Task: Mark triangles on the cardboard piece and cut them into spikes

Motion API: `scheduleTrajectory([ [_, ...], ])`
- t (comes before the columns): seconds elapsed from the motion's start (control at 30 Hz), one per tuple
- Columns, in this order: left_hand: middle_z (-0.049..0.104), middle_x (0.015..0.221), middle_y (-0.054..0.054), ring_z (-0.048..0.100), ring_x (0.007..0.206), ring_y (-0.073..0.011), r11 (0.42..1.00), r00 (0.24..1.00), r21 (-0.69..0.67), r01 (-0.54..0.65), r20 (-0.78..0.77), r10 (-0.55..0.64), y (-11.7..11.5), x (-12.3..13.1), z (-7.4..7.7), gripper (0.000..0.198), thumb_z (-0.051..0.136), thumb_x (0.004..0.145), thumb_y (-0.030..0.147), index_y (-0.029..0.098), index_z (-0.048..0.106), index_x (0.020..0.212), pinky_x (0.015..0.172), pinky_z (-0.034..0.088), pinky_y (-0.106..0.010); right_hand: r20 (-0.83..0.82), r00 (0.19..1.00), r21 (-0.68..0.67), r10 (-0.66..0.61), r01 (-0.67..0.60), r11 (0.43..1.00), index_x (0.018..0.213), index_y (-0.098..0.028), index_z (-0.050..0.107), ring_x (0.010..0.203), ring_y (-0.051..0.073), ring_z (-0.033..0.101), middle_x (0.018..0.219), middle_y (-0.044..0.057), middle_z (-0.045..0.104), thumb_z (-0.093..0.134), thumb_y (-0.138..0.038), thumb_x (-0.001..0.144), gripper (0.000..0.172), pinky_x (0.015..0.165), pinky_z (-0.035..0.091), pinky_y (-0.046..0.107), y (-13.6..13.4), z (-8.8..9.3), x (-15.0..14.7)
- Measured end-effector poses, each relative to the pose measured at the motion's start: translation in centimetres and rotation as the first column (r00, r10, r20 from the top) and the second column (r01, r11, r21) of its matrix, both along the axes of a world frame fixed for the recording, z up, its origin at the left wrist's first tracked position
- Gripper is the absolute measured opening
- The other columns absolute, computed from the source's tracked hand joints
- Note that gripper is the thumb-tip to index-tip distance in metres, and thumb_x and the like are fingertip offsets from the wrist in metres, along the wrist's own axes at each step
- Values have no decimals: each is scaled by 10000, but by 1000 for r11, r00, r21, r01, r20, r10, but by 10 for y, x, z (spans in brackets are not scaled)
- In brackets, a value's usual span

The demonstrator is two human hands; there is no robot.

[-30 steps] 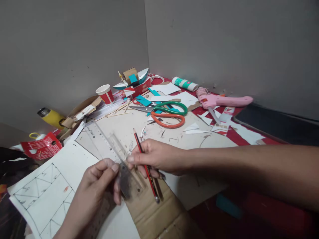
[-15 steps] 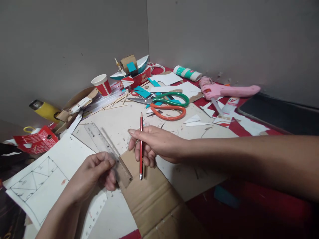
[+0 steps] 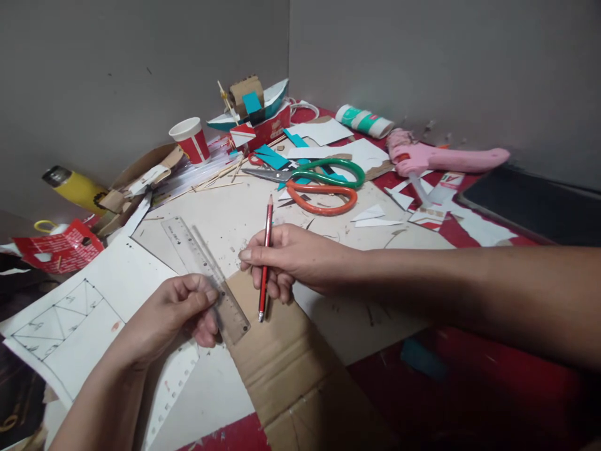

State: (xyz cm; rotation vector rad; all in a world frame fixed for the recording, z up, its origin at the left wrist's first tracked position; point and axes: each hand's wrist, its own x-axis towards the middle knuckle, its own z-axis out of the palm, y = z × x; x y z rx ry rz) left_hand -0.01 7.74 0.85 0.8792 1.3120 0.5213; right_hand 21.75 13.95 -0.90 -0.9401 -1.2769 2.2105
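My left hand [image 3: 176, 313] pinches the near end of a clear plastic ruler [image 3: 197, 263], which lies slanting across the pale board and the top corner of a brown cardboard piece [image 3: 282, 369]. My right hand [image 3: 291, 260] is closed round a red and black pencil [image 3: 265, 250], its tip down on the cardboard just right of the ruler's end. A white sheet with drawn triangles [image 3: 70, 326] lies under my left wrist.
Green-handled and orange-handled scissors [image 3: 323, 185] lie behind my right hand. A pink glue gun [image 3: 441, 160], a glue tube [image 3: 364, 120], a red paper cup [image 3: 190, 139], a paper boat model [image 3: 251, 106], a yellow bottle [image 3: 75, 186] and paper scraps crowd the corner. A dark slab [image 3: 530, 203] sits at right.
The pencil swung from slanting to nearly upright in my right hand. The ruler slid left off the cardboard's middle, now held at its end. The view tilted down a little.
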Motion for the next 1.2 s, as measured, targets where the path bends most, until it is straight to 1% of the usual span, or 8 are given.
scheduleTrajectory([
  [0.2, 704, 559, -25, 625, 421, -102, 999, 1000, -31, 5, 26, -4, 0, -3, 0, 275, 746, 775, 373, 149, 591, 732, 458, 526, -183, 25, 999, -26, -46, 47, 999, 803, -130, 572, 361, 79, 549, 576, 2, 623, 464, -216, 975, 220, 310, 434, 149, 1, 3, 1],
  [0.4, 692, 523, -27, 627, 400, -115, 998, 997, -46, 35, 74, -31, -3, -6, -5, 291, 721, 791, 406, 160, 575, 735, 433, 515, -184, 8, 998, -60, -59, 60, 996, 809, -134, 572, 368, 82, 554, 557, 2, 613, 426, -263, 991, 267, 319, 445, 146, 2, 2, -1],
  [0.6, 721, 585, -51, 642, 420, -118, 997, 995, -54, 50, 88, -45, -4, -6, -5, 289, 734, 773, 395, 159, 571, 735, 424, 493, -171, 7, 999, -60, -49, 49, 997, 793, -136, 562, 358, 74, 538, 552, -2, 608, 413, -254, 994, 277, 316, 434, 139, 1, 3, -2],
  [0.77, 716, 577, -47, 635, 412, -105, 998, 997, -41, 56, 51, -54, -4, -4, -3, 282, 728, 784, 379, 149, 576, 723, 420, 479, -157, 16, 999, -55, -45, 45, 997, 790, -139, 560, 361, 75, 541, 553, -2, 607, 412, -254, 995, 277, 316, 436, 140, 2, 3, -3],
  [1.0, 689, 486, -41, 553, 315, -92, 998, 999, -38, 46, 22, -45, -4, -3, -5, 277, 723, 775, 387, 162, 568, 729, 333, 403, -141, 32, 999, -56, -40, 41, 998, 799, -134, 566, 356, 76, 548, 548, -5, 610, 430, -259, 988, 265, 313, 432, 142, 0, 3, -1],
  [1.2, 695, 502, -41, 573, 326, -99, 999, 999, -46, 28, 33, -27, -3, -4, -7, 222, 674, 803, 339, 169, 563, 713, 338, 426, -146, -2, 999, -55, -50, 49, 997, 798, -134, 581, 346, 71, 547, 556, -5, 619, 484, -297, 974, 259, 305, 435, 136, -1, -1, -2],
])
